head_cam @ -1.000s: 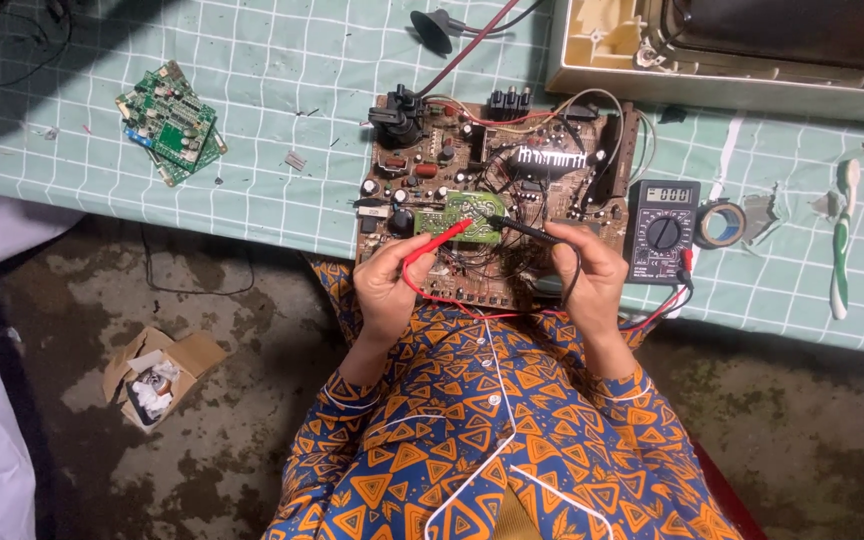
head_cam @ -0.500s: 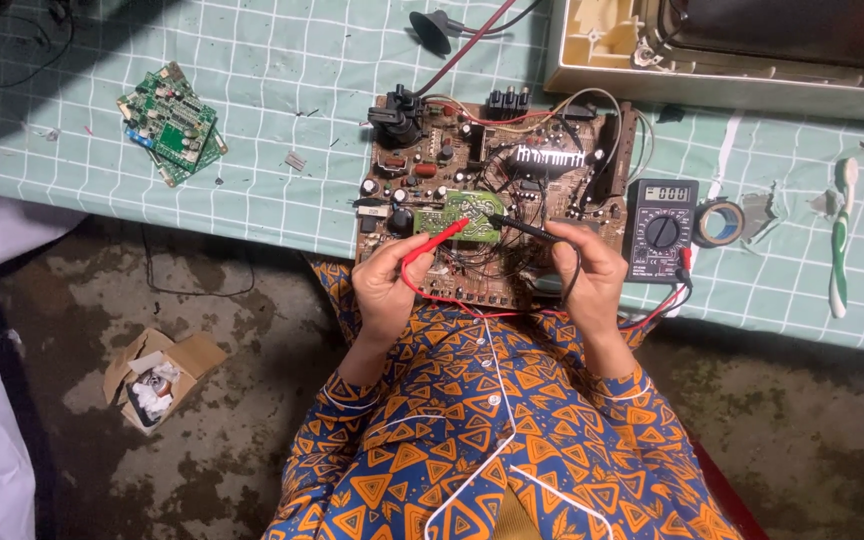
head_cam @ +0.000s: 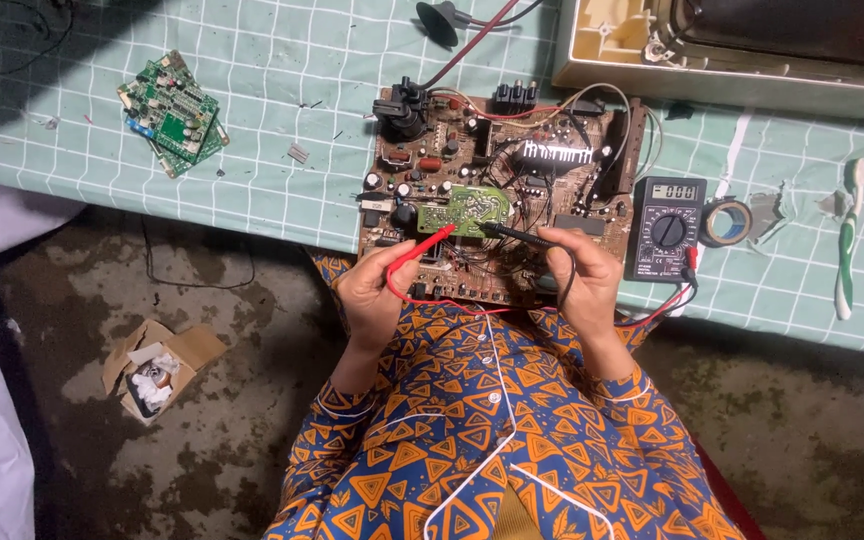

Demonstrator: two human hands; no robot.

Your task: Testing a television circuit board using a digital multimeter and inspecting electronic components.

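Left hand clenched on thin red probe, right hand on thin black probe, both tips near small green board atop large brown circuit board overhanging the checked worktop; risk of tips slipping, bridging crowded joints

The worktop at the upper left wears a matt, pale green checked cloth. The brown circuit board at centre looks dull and fibrous, dotted with shiny metal parts. The red probe and black probe are smooth plastic. The multimeter is matt dark plastic. The floor is rough, stained concrete; the box is cardboard.
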